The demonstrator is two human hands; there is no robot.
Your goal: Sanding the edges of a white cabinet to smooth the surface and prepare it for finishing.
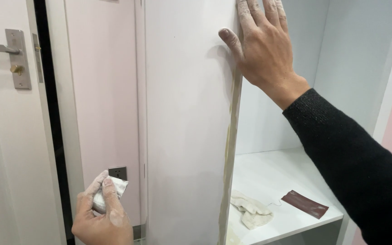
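My right hand (262, 43) rests flat against the front edge of a tall white cabinet side panel (187, 122), thumb on the panel's face and fingers spread upward. That narrow edge (230, 149) is bare and tan. Low at the left, my left hand (100, 217), dusted white, is closed around a crumpled white rag (114, 188), apart from the panel.
Inside the cabinet a white shelf (273, 181) carries a dirty cloth (252, 211) and a reddish-brown sandpaper sheet (305, 203). A white door with a metal handle plate (18, 58) stands at the left. A wall socket (118, 172) sits on the pink wall.
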